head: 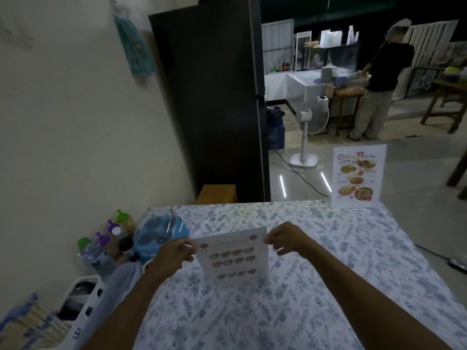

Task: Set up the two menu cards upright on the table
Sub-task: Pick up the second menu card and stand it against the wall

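A white menu card (235, 253) with rows of small food pictures stands upright near the middle of the table (328, 261), which has a blue floral cloth. My left hand (174, 252) pinches its upper left edge. My right hand (284, 238) pinches its upper right corner. A second menu card (357, 176), larger in view and with bright dish photos, stands upright by itself at the table's far right edge.
Bottles (106, 241) and a blue container (161, 233) crowd the table's left side by the wall. A white basket (86, 309) sits at the near left. Beyond stand a dark fridge (212, 97), a floor fan (307, 127) and a person (376, 79) at a counter.
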A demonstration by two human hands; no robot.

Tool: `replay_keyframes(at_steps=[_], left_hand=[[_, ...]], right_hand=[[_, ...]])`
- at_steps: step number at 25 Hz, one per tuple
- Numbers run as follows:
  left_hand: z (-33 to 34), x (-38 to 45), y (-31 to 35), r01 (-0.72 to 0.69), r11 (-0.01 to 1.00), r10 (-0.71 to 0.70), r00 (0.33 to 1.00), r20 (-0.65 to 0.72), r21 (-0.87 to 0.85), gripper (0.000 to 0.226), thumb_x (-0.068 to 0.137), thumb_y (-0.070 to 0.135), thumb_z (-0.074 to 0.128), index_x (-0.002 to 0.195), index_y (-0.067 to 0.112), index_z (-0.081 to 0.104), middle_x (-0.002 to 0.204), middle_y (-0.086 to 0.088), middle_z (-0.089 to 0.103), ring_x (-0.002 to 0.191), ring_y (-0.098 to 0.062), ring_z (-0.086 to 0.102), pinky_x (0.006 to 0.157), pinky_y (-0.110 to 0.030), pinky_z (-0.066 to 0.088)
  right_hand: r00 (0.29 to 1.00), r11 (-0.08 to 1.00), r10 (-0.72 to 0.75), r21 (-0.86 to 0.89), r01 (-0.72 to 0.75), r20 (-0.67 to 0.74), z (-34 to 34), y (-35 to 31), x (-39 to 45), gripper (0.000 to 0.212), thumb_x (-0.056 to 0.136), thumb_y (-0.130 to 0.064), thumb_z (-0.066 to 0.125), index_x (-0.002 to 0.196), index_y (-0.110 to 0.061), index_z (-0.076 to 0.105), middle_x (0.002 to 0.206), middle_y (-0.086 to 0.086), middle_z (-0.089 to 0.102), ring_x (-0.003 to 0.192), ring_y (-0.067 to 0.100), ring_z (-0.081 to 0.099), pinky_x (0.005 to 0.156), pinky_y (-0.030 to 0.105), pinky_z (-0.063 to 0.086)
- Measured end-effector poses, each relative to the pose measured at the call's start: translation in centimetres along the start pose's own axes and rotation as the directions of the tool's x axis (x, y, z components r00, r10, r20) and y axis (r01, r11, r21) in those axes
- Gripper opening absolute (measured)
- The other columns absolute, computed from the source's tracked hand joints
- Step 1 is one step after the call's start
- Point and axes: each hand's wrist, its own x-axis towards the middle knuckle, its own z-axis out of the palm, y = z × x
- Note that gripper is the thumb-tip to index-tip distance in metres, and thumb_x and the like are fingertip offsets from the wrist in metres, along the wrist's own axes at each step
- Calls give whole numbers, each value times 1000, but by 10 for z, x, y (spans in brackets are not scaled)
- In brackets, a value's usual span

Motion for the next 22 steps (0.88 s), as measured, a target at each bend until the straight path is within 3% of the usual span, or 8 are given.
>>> replay_keyframes(at_steps=[3,5,7,9,13,16,19,22], left_hand=[[14,10,4,-74,996,68,989,-129,-41,17,91,9,65,76,17,64,81,-11,70,63,-20,70,45,-19,45],[28,17,1,-105,992,89,973,-212,-68,25,90,7,68,76,27,60,81,-9,68,64,-24,68,54,-29,56],[38,27,-6,-129,987,101,962,-254,-96,31,88,6,70,78,33,59,76,0,63,65,-23,64,60,-38,58],[43,41,-17,-146,985,117,954,-277,-87,26,85,10,74,81,33,62,73,5,61,65,-17,62,60,-37,56],[61,59,-57,-6,978,45,982,-183,209,21,84,10,71,101,19,63,78,4,63,71,-15,65,69,-38,57],[84,52,-82,120,974,-101,990,-103,195,27,83,18,74,107,28,64,88,3,71,79,-15,68,77,-39,58],[88,65,-95,151,979,-142,987,-70,140,33,78,19,80,106,30,68,90,8,76,80,-12,70,81,-40,59],[73,81,-96,108,964,-104,994,-27,243,27,73,31,83,97,31,72,80,13,75,71,-2,69,71,-35,61]], right_hand=[[983,996,-75,-62,66,-165,17,3,9,19,89,-21,68,91,-3,74,89,17,73,83,32,72,75,42,63],[965,985,-138,-134,110,-224,26,7,16,17,90,-23,67,84,-9,72,84,13,73,79,30,72,75,45,61],[949,982,-160,-140,125,-273,33,12,26,17,91,-26,66,93,-11,73,90,11,75,77,22,71,76,42,61],[935,981,-167,-152,124,-314,37,17,40,20,91,-28,65,99,-11,72,93,10,76,73,16,68,74,36,61],[930,982,-159,-147,115,-331,46,28,63,16,93,-30,62,93,-15,68,91,7,75,68,14,67,66,30,60],[936,981,-172,-137,135,-307,56,40,72,18,94,-33,60,86,-18,63,89,5,75,69,13,69,62,30,60],[960,983,-126,-163,86,-251,59,51,86,20,94,-34,60,85,-17,60,83,2,72,68,12,67,63,31,60],[999,961,-27,-278,20,-20,57,54,97,11,92,-25,60,95,-15,65,86,0,71,70,9,68,64,24,59]])
